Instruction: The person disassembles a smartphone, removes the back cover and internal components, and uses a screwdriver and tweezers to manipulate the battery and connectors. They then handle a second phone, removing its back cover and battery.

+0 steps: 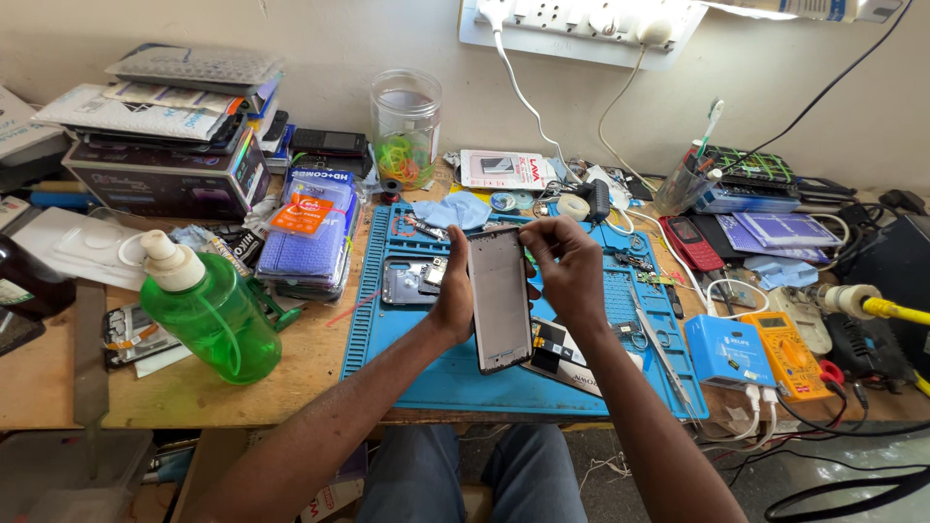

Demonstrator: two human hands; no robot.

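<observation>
From the head camera, a phone screen panel is held upright-lengthwise above the blue work mat, pale face toward the viewer. The left hand is clamped along the panel's left edge, palm behind it. The right hand pinches the panel's top right corner, with the fingers curled over the upper edge. So the panel sits between the two hands, both touching it, lifted clear of the mat.

The mat lies on a wooden desk pushed against a pale wall, where one white power strip hangs above the mat. Left of the mat stands one green squeeze bottle, and beyond it one stack of boxes. Behind the mat's far edge stands one clear plastic jar holding coloured bands. On the mat, just left of the panel, lies one opened phone body. Right of the mat sit one blue box and one yellow multimeter, side by side. One red keypad phone lies beyond them.
</observation>
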